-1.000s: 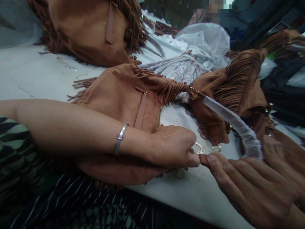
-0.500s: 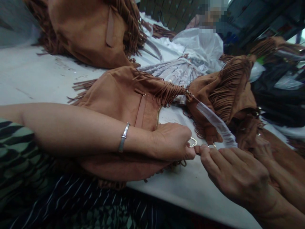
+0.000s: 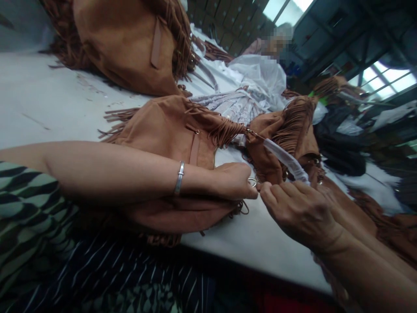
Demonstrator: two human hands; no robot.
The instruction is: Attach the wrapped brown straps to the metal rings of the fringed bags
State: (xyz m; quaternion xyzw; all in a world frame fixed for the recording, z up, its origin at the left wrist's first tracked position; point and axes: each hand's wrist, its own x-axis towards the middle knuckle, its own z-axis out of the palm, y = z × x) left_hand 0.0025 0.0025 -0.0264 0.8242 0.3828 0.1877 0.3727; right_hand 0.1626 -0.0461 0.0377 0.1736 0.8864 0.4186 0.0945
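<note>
My left hand (image 3: 236, 180), with a silver bracelet on its wrist, is closed in a pinch at a metal ring (image 3: 252, 181). My right hand (image 3: 293, 206) is closed beside it, thumb and index finger on a short piece of brown strap (image 3: 259, 187) that bridges the two hands. Under my left forearm lies a brown suede-like bag (image 3: 156, 124) with fringes, a zip and a flat tab. Behind my right hand runs a wrapped, pale handle (image 3: 286, 161). Fingertip details are partly hidden.
A second fringed bag (image 3: 130, 43) stands at the back left, another (image 3: 263, 143) beyond my right hand. A second forearm (image 3: 355, 228), apparently another person's, lies behind mine. Clear plastic (image 3: 260, 74) and wrapped straps (image 3: 231, 104) cover the white table's (image 3: 58, 100) far part.
The view has tilted and shifted, so more windows show at the top. Both hands appear slightly higher and further left in the picture, still closed at the ring and strap.
</note>
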